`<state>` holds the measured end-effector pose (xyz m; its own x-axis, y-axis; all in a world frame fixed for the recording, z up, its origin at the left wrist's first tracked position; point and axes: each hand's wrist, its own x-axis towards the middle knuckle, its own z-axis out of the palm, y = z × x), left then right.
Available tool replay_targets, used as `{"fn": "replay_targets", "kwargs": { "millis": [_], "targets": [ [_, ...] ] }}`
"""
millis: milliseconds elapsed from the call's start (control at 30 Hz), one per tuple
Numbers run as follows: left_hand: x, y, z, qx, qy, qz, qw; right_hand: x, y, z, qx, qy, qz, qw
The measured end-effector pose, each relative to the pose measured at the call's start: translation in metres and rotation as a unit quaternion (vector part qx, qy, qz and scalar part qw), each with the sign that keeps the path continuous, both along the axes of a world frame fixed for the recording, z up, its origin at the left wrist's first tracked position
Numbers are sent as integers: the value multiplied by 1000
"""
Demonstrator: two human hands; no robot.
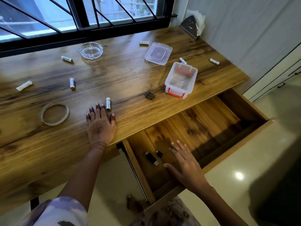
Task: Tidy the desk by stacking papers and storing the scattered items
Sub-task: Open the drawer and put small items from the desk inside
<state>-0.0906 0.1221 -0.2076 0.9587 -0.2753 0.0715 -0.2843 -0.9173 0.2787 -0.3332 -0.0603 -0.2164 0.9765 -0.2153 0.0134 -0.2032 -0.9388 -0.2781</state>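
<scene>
Wooden desk, far edge along the window. Drawer pulled wide open under the right part of the near edge. Clear box with orange latches, open, toward the right edge, near the near edge. Its lid lies flat just beyond it, apart. Napkin holder at the far right corner.

Left hand palm down, flat on the desk at the near edge, fingers spread, holding nothing. Right hand over the drawer's near left corner, fingers straight and spread, holding nothing; cannot tell if it touches the drawer floor.

Glass ashtray near the far edge, mid-left. Tape ring flat, left of the left hand. Seven batteries scattered over the desk, the nearest one just beside the left fingertips. USB stick in the drawer's left end, small adapter just beside it. Metal clip left of the box.
</scene>
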Motion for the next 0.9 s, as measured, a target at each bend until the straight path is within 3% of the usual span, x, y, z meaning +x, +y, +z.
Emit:
{"fn": "replay_targets", "kwargs": {
  "millis": [400,900],
  "targets": [
    [0,1,-2,7,3,-5,1000,0,-3,0,-16,-13,53,998],
    [1,-1,-2,-6,-12,2,1000,89,-9,0,-64,-65,126,988]
  ]
}}
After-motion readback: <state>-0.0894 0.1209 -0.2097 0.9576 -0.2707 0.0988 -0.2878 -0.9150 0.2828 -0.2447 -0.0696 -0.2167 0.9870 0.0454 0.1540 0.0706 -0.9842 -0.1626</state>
